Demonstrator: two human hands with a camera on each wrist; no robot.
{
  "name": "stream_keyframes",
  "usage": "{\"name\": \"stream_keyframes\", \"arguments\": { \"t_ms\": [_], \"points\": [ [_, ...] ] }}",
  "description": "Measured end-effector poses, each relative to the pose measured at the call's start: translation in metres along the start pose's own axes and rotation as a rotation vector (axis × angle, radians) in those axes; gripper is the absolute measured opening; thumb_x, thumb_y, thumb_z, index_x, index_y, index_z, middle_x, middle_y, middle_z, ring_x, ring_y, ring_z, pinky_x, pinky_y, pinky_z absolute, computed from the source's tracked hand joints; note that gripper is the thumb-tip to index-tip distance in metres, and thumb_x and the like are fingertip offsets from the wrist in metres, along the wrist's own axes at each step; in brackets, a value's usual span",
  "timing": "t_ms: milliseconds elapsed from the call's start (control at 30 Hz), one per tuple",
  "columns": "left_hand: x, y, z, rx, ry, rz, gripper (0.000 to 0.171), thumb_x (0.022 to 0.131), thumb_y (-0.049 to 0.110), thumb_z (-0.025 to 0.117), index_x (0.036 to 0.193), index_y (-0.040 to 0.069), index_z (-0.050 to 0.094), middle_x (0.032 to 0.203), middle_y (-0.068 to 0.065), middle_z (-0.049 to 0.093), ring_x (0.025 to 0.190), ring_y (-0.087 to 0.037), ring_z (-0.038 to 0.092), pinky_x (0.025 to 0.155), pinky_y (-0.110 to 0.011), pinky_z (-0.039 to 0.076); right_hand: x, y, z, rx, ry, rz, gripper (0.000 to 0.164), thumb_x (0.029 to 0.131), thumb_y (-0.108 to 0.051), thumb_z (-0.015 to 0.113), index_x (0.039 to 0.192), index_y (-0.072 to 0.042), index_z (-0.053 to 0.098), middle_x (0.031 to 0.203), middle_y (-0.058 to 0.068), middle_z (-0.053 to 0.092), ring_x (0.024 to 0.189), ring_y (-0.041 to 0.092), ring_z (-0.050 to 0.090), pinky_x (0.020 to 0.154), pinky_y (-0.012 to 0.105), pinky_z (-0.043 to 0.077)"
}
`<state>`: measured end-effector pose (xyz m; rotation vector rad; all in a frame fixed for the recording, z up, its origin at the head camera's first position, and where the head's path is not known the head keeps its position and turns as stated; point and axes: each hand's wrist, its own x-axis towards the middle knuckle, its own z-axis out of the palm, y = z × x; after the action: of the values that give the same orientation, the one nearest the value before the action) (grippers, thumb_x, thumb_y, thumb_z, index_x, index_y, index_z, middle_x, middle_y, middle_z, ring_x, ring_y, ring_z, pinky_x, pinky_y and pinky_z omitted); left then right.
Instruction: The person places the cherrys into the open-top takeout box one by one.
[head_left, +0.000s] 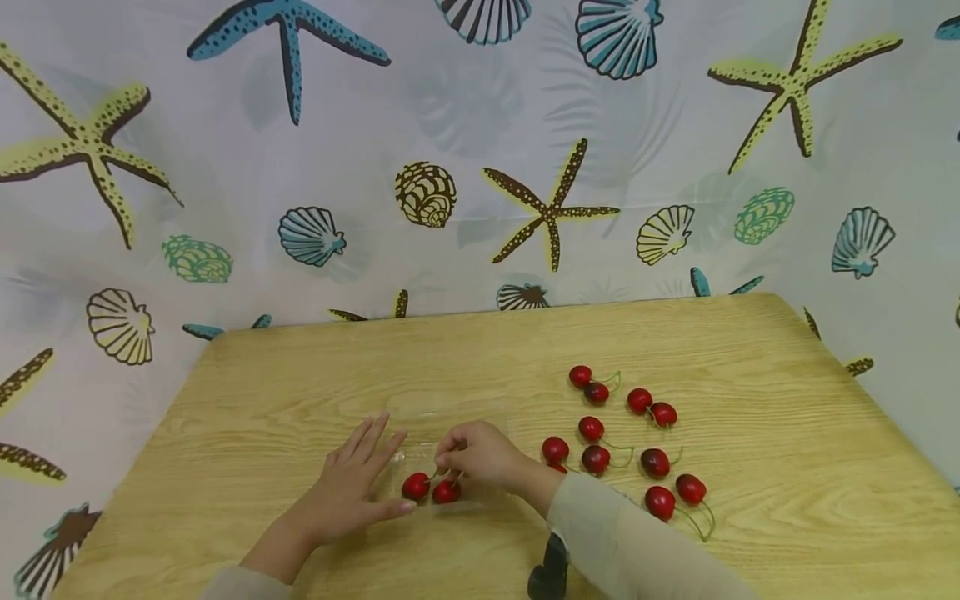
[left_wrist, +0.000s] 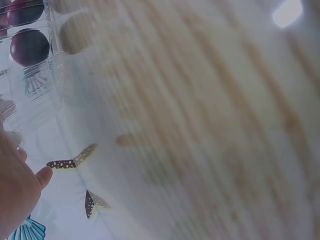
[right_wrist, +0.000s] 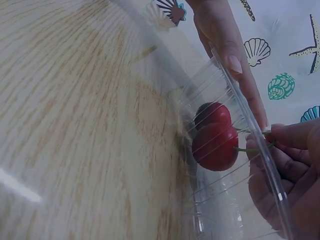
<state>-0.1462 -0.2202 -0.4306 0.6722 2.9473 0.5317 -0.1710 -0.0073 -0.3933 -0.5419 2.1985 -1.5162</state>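
Observation:
A clear plastic container (right_wrist: 272, 170) stands on the table with two red cherries (right_wrist: 216, 145) inside, joined at their green stems. In the head view these are the left cherry (head_left: 416, 487) and the right cherry (head_left: 447, 492). My right hand (head_left: 480, 454) reaches over the container and pinches the stems between thumb and finger. My left hand (head_left: 345, 483) is spread at the container's left side, fingers straight, thumb near the left cherry. The left wrist view catches part of that hand (left_wrist: 17, 187) and dark cherries seen through the container wall (left_wrist: 37, 95).
Several more cherries lie loose on the wooden table (head_left: 300, 375) to the right, among them a far pair (head_left: 581, 377) and a near one (head_left: 660, 502). A black object (head_left: 549, 571) shows under the right sleeve. A shell-patterned cloth (head_left: 480, 167) hangs behind the table.

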Motion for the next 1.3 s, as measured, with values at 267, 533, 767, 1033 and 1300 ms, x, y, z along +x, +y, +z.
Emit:
{"name": "stream_keyframes", "arguments": {
  "t_ms": [267,533,767,1033,1300],
  "points": [
    [0.003,-0.001,-0.001,0.003,0.014,0.017,0.085,0.074,0.062,0.049,0.138,0.013,0.022,0.144,-0.007,-0.003,0.128,-0.031,-0.002,0.089,-0.062,0.012,0.018,0.023,0.004,-0.033,-0.003,-0.016,0.009,0.082,-0.006,0.057,0.08,0.001,0.061,0.072,0.007,0.062,0.064,0.018,0.06,0.055,0.024,0.044],
    [0.002,-0.001,0.0,0.001,0.03,0.03,0.085,0.073,0.061,0.051,0.138,0.012,0.024,0.144,-0.008,-0.001,0.128,-0.031,-0.001,0.088,-0.063,0.013,0.019,0.021,0.007,-0.149,0.011,-0.032,0.009,0.082,-0.004,0.056,0.077,0.001,0.062,0.068,0.003,0.06,0.061,0.015,0.059,0.053,0.021,0.045],
    [0.002,-0.002,0.002,-0.003,0.012,0.012,0.086,0.073,0.062,0.05,0.138,0.013,0.022,0.144,-0.005,-0.002,0.129,-0.03,-0.002,0.089,-0.063,0.013,0.02,0.022,0.01,-0.225,0.018,-0.032,0.009,0.082,-0.005,0.057,0.075,-0.002,0.062,0.065,0.001,0.058,0.059,0.012,0.057,0.051,0.019,0.043],
    [0.001,-0.002,0.002,-0.006,0.01,0.01,0.087,0.072,0.063,0.05,0.138,0.013,0.022,0.144,-0.006,-0.002,0.128,-0.031,-0.002,0.089,-0.062,0.012,0.02,0.022,0.012,-0.226,0.016,-0.029,0.01,0.083,-0.006,0.056,0.076,-0.002,0.062,0.066,0.002,0.059,0.06,0.013,0.057,0.049,0.019,0.041],
    [-0.001,-0.003,0.002,-0.009,0.018,0.01,0.087,0.072,0.063,0.05,0.138,0.014,0.022,0.144,-0.005,-0.003,0.129,-0.03,-0.002,0.089,-0.062,0.012,0.02,0.021,0.011,-0.214,0.035,-0.044,0.008,0.082,-0.006,0.057,0.078,-0.002,0.062,0.067,0.0,0.058,0.061,0.013,0.056,0.052,0.019,0.042]
  ]
}}
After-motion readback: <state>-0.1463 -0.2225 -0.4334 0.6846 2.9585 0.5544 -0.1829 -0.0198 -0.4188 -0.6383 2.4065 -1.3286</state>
